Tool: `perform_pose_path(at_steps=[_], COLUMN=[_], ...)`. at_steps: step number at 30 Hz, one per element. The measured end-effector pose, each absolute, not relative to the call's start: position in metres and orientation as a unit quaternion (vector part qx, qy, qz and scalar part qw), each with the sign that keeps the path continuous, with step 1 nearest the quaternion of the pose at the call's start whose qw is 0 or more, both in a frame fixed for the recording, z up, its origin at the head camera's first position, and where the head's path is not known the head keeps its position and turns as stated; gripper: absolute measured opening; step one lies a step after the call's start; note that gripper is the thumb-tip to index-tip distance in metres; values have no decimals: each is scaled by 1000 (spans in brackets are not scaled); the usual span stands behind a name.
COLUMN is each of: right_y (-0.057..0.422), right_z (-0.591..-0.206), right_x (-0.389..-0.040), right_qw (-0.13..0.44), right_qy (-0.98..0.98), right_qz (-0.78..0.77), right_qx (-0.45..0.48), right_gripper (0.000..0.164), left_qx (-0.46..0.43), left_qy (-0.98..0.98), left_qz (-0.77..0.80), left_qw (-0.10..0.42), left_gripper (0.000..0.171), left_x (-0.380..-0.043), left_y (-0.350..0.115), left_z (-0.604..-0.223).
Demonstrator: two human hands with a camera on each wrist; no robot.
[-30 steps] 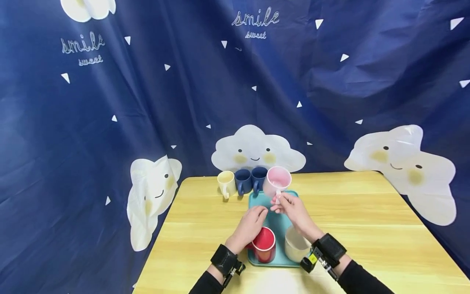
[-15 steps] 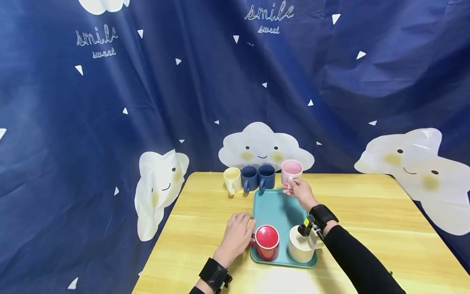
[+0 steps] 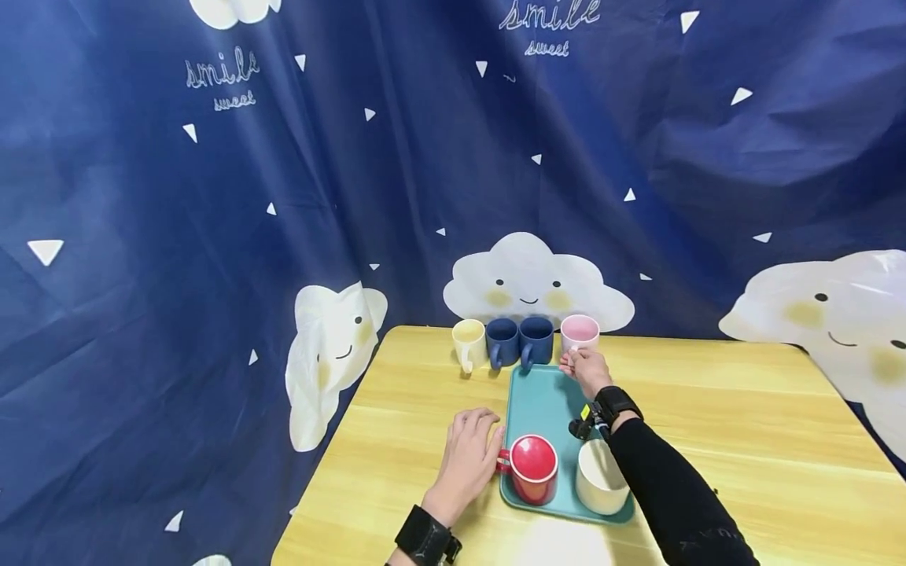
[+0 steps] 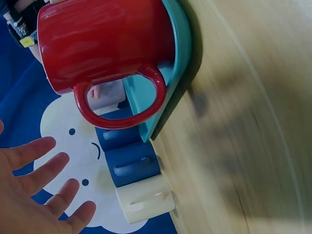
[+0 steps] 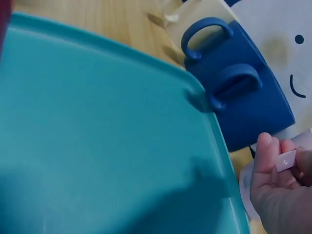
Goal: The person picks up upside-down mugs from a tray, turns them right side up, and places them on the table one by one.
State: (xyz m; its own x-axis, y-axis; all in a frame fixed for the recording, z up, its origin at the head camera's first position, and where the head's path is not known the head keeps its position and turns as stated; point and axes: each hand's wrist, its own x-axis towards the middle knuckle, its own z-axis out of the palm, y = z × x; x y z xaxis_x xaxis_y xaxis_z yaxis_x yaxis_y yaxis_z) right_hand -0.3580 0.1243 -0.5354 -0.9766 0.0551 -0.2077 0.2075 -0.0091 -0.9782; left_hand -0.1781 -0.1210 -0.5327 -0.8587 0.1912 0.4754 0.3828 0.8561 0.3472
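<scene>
So, my right hand (image 3: pixel 589 373) pinches the handle (image 5: pixel 286 161) of a pale pink mug (image 3: pixel 580 332), deeper pink inside, upright at three o'clock from a blue mug (image 3: pixel 536 341); my left hand (image 3: pixel 469 453), fingers apart, lies at nine o'clock from the red mug (image 3: pixel 534 472).

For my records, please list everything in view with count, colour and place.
Pale yellow round mug: 1, yellow, back row left
Dark blue round mugs: 2, blue, mid-row
Pink round mug: 1, pink, row's right end
Red round mug: 1, red, tray's near left
Cream round mug: 1, cream, tray's near right
Teal rectangular tray: 1, teal, on table
Wood-grained table: 1, yellowish, under tray
Navy fabric-like backdrop: 1, navy, behind table
White cloud prints, triangles: several, white, backdrop
White "smile sweet" prints: 2, white, backdrop
Left hand: 1, beside red mug
Right hand: 1, pinching pink mug's handle
Black wristbands: 2, black, both wrists
Black wrist cameras: 2, black, at wristbands
Black sleeve: 1, black, right arm
</scene>
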Motion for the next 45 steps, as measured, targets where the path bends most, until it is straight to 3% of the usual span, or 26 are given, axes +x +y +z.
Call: perform_pose_path(at_steps=[11,21,25,30,39,45], right_y=[111,123,131,152,203,238], right_z=[-544,-537,-528,-508,-482,-502], right_x=[-366,-368,-353,-312,-230,-182], right_qw=[59,172,184,135,-47,-112], right_qy=[651,679,746,820,911,919], right_qz=[-749,-711,-640,-551,-346,-264], right_qx=[107,55,-12,-80,-219,-272], right_gripper=[42,44,47,50,23,37], left_qx=[-148,-157,-165,-170,-167,-191], left_qy=[-935,-931,-931,-934,-930,-917], left_qz=[-222,-229,-232,-235,-247,-264], left_qw=[234,236,228,209,216,230], left_gripper=[32,30,28,29,32,30], left_x=[-173,-173,-172,-168,-170,-173], left_y=[-131,-127,-120,-117,-110,-97], left_z=[-529,-533,-534,-537,-536,-533])
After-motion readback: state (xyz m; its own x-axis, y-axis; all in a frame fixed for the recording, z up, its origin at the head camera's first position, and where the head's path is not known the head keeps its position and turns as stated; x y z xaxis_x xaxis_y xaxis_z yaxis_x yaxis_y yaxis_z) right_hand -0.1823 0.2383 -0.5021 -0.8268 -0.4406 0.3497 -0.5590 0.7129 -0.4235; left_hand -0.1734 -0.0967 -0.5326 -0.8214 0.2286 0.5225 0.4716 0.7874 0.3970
